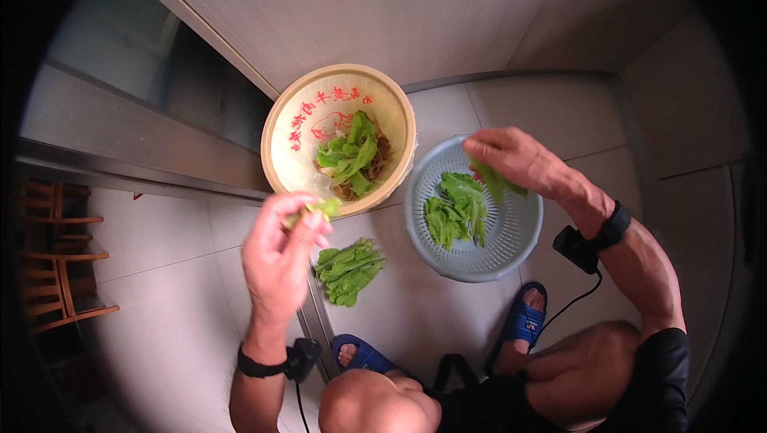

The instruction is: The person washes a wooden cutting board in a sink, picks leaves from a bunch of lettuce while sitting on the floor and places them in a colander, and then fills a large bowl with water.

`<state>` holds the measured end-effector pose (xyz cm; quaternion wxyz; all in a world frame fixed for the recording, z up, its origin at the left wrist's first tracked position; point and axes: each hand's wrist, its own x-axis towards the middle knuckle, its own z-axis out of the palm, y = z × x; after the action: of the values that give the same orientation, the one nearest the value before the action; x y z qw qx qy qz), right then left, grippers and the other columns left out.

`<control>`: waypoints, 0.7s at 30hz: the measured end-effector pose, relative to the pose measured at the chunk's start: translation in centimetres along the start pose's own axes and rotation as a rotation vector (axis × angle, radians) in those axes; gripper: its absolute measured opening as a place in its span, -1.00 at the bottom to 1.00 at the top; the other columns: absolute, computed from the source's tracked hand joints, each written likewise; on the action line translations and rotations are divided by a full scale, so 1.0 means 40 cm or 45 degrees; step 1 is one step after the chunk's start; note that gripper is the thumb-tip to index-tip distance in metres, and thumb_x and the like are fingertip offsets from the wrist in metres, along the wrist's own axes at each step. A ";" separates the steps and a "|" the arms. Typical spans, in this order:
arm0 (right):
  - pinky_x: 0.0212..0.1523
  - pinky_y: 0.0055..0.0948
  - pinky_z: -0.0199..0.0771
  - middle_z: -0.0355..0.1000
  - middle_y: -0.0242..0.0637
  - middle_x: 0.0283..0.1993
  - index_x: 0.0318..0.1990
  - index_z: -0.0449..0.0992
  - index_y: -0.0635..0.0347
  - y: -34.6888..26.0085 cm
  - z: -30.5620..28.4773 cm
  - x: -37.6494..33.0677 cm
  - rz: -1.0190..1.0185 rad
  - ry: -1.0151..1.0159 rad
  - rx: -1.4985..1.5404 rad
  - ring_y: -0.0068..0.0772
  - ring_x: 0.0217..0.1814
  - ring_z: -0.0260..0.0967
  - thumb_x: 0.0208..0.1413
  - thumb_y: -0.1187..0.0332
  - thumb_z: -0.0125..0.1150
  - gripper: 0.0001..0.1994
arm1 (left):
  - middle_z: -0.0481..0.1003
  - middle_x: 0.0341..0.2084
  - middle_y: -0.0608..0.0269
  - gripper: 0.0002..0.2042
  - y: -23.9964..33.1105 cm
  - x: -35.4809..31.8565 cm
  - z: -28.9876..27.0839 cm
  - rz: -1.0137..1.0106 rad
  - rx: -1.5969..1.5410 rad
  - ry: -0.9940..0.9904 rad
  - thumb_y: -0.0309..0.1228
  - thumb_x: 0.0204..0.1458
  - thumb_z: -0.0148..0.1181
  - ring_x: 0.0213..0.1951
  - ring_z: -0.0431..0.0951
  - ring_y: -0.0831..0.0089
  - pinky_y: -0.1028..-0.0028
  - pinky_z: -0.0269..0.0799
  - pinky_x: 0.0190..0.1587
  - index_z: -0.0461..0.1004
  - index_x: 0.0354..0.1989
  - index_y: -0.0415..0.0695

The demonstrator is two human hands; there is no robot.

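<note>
My left hand [280, 253] is raised just in front of the lined bin, fingers pinched on a small pale-green piece of lettuce [326, 208]. Over the far right rim of the blue-grey colander [511, 249], my right hand [519, 161] grips a green lettuce leaf [497, 184] that hangs down from it. Torn lettuce leaves [457, 213] lie in the colander. The round bin [272, 141] has a cream plastic liner with red print; lettuce scraps [351, 153] rest in it on brownish matter. A bunch of lettuce leaves [349, 271] lies on the floor between bin and colander.
Behind the bin stands a pale panel [359, 9]. A metal door track [315, 325] runs along the tiled floor [160, 305]. Wooden chairs [60, 273] stand at far left. My feet, in blue slippers [523, 317], are near the colander. Cables hang from both wrist devices.
</note>
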<state>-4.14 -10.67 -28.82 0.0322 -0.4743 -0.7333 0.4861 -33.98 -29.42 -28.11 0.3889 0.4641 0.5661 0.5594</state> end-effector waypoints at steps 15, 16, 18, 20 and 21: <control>-0.30 -0.41 0.58 0.56 -0.22 -0.47 -0.20 0.65 0.30 0.128 0.010 0.004 0.177 -0.004 -0.217 -0.45 -0.41 0.56 0.24 0.33 0.13 -0.77 | 0.59 -0.01 0.00 -0.71 -0.096 -0.062 -0.183 -0.098 0.117 -0.019 -0.54 0.31 0.10 0.00 0.60 0.37 0.38 0.49 0.13 0.46 0.16 -0.36; -0.31 -0.41 0.58 0.56 -0.22 -0.49 -0.21 0.64 0.31 0.114 0.042 0.005 0.077 -0.118 -0.249 -0.45 -0.43 0.56 0.23 0.38 0.13 -0.79 | 0.62 -0.15 0.07 -0.77 -0.107 -0.083 -0.188 -0.214 0.113 -0.074 -0.51 0.34 0.09 -0.13 0.61 0.44 0.44 0.52 0.00 0.50 0.07 -0.36; -0.32 -0.36 0.59 0.55 -0.17 -0.45 -0.17 0.61 0.33 0.099 0.122 -0.005 -0.308 -0.280 -0.197 -0.32 -0.40 0.57 0.20 0.45 0.10 -0.82 | 0.65 -0.28 0.14 -0.80 -0.153 -0.116 -0.205 -0.326 0.091 -0.124 -0.49 0.36 0.08 -0.27 0.62 0.50 0.49 0.56 -0.13 0.55 -0.01 -0.36; -0.27 -0.27 0.60 0.57 -0.09 -0.32 -0.09 0.58 0.32 0.086 0.234 0.009 -0.810 -0.318 -0.212 -0.13 -0.33 0.58 0.16 0.50 0.09 -0.78 | 0.64 -0.25 0.12 -0.79 -0.230 -0.168 -0.235 -0.527 0.036 -0.183 -0.48 0.35 0.09 -0.24 0.61 0.50 0.48 0.56 -0.13 0.54 0.01 -0.33; -0.25 -0.22 0.60 0.55 -0.05 -0.28 -0.09 0.57 0.33 0.074 0.296 0.006 -0.810 -0.352 -0.272 -0.07 -0.28 0.57 0.14 0.51 0.08 -0.78 | 0.64 -0.26 0.14 -0.79 -0.274 -0.199 -0.245 -0.557 0.026 -0.175 -0.46 0.36 0.08 -0.26 0.61 0.50 0.48 0.56 -0.15 0.55 0.01 -0.32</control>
<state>-8.32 -18.34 -37.33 0.0327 -0.1529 -0.8882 0.4320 -42.27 -39.11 -38.93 0.5339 0.3713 0.6310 0.4229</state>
